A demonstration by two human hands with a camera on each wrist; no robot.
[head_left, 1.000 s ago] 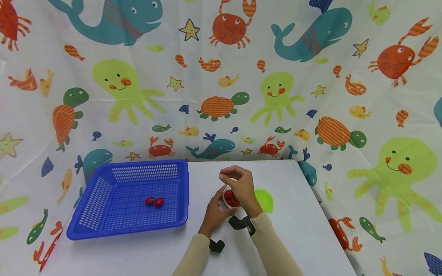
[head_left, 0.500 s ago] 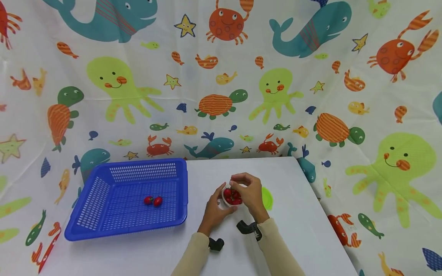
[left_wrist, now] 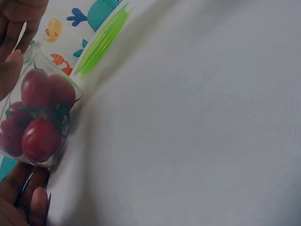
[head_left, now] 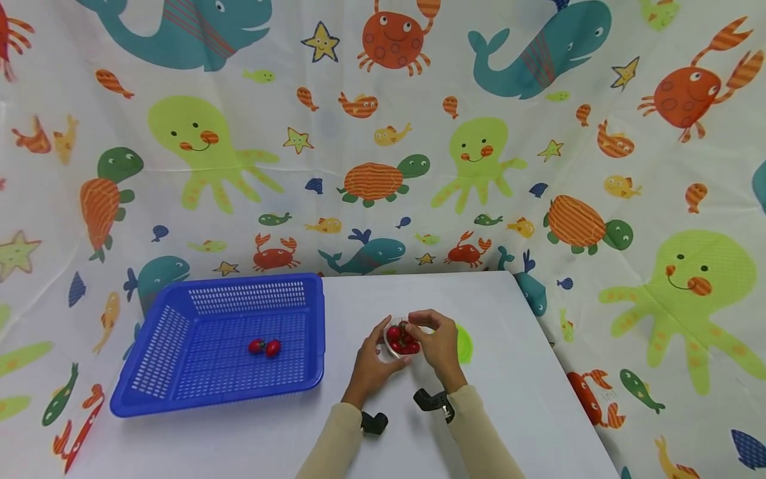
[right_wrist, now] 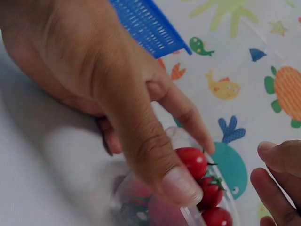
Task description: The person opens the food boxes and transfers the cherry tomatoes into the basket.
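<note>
A small clear plastic container [head_left: 394, 355] of red cherry tomatoes [head_left: 402, 339] sits on the table, and my left hand [head_left: 368, 371] grips it from the left. In the right wrist view the left thumb [right_wrist: 181, 188] lies along its near side and an outstretched finger reaches its far side. My right hand [head_left: 441, 346] is at the container's right, thumb and fingers slightly parted near its rim. No item shows between those fingers [right_wrist: 277, 162] in the right wrist view. Several tomatoes with green stems [left_wrist: 42, 139] show through the wall in the left wrist view.
A blue plastic basket [head_left: 218, 398] stands at the left with two cherry tomatoes [head_left: 264, 347] in it. A lime-green lid [head_left: 464, 344] lies right of the container, partly behind the right hand. A patterned curtain [head_left: 383, 100] rises behind the white table [head_left: 509, 399].
The right hand has come down from above the container and shifted slightly right, uncovering more of the tomatoes. The left hand keeps its grip. The head view has shifted slightly.
</note>
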